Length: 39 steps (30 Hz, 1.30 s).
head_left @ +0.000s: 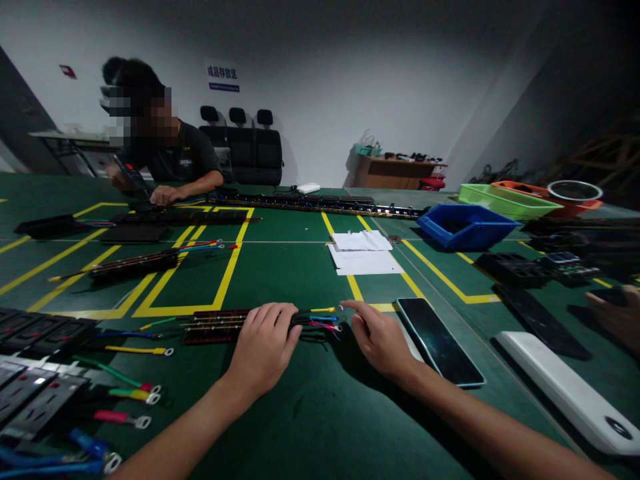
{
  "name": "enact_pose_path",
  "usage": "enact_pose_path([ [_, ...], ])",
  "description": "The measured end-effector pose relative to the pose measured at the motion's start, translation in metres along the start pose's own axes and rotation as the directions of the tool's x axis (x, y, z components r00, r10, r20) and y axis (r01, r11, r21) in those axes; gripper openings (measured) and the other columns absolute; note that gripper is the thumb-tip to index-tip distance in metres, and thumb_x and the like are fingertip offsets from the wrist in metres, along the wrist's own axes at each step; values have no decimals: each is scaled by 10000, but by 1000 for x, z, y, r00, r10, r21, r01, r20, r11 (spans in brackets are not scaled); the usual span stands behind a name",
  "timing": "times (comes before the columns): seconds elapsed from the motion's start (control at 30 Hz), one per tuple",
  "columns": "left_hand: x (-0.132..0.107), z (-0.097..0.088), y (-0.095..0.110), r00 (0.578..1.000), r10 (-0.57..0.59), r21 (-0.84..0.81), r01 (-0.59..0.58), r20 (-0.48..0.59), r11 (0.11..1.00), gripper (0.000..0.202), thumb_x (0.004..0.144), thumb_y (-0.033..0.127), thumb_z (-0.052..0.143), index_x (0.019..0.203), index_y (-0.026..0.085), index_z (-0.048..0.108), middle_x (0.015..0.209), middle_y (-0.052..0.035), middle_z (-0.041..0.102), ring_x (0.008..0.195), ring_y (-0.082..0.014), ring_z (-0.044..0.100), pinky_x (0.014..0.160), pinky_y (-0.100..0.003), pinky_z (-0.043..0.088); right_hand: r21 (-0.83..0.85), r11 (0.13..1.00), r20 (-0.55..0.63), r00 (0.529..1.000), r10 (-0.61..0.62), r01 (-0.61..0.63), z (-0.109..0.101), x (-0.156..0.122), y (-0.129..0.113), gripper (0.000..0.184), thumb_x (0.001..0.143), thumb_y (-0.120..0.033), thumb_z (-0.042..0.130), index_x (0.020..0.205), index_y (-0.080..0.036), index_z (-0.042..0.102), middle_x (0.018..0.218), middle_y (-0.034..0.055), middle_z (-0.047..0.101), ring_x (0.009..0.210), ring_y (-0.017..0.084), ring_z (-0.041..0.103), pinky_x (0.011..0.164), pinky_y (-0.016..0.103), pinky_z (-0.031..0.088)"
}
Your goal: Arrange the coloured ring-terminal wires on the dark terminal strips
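Observation:
My left hand is closed over the right end of a dark socket strip with brass bars along it, where its wires come out. Yellow, blue and red wires with ring terminals stick out to the right of that hand. Close by, my right hand has its index finger stretched toward the yellow wire's ring terminal; whether it touches is unclear. Nothing shows between its fingers. Beside that hand lies a phone, screen up.
Several socket units with loose ring-terminal wires lie at near left. Another wired strip lies beyond. Papers, a blue bin, a green basket and a white elongated device are around. A co-worker works opposite; another person's hand is at right.

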<state>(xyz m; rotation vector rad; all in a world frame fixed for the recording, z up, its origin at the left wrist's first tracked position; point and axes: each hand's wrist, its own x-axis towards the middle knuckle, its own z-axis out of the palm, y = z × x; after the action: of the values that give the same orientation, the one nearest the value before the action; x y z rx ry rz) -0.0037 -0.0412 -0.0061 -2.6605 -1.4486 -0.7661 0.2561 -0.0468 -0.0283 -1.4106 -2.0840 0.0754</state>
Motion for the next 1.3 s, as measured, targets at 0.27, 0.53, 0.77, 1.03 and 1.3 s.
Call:
enact_pose_path([
  [0.27, -1, -1, 0, 1000, -2, -6, 2, -6, 1000, 263, 1034, 296, 472, 1228, 186, 612, 1211, -96, 686, 1136, -279, 616, 974, -486, 474, 9, 998, 17, 998, -61, 61, 0, 2, 1, 304, 968, -163, 454, 1095, -207, 726, 907, 65, 749, 749, 192, 693, 677, 284, 491],
  [0.53, 0, 1, 0, 1000, -3, -2, 3, -17, 1000, 269, 1035, 303, 464, 1224, 189, 617, 1219, -100, 688, 1143, -279, 619, 981, -484, 478, 103, 983, 20, 988, -154, 151, -3, 0, -1, 290, 963, -150, 456, 996, -201, 739, 799, 44, 702, 674, 162, 649, 633, 265, 453],
  [0.77, 0, -1, 0, 1000, -6, -17, 6, -5, 1000, 271, 1041, 307, 463, 1237, 188, 607, 1225, -102, 683, 1150, -279, 612, 984, -495, 477, 105, 987, 27, 992, -123, 120, -3, 0, -2, 299, 962, -160, 451, 991, -201, 746, 809, 49, 716, 677, 162, 651, 635, 268, 461],
  [1.03, 0, -1, 1, 1000, -10, -5, 10, 15, 1000, 273, 1037, 306, 473, 1236, 179, 610, 1225, -104, 682, 1150, -284, 611, 984, -495, 472, 126, 986, 46, 992, -120, 113, -3, 0, -1, 306, 948, -156, 449, 997, -187, 750, 806, 54, 718, 713, 172, 664, 674, 272, 484],
  [1.3, 1, -2, 2, 1000, -2, -2, 2, 0, 1000, 260, 1034, 294, 467, 1219, 186, 615, 1211, -103, 691, 1130, -281, 624, 971, -488, 482, 91, 996, -21, 1000, -11, 12, -1, 1, -1, 360, 965, -187, 441, 1231, -174, 683, 1012, 94, 775, 800, 192, 721, 731, 298, 538],
])
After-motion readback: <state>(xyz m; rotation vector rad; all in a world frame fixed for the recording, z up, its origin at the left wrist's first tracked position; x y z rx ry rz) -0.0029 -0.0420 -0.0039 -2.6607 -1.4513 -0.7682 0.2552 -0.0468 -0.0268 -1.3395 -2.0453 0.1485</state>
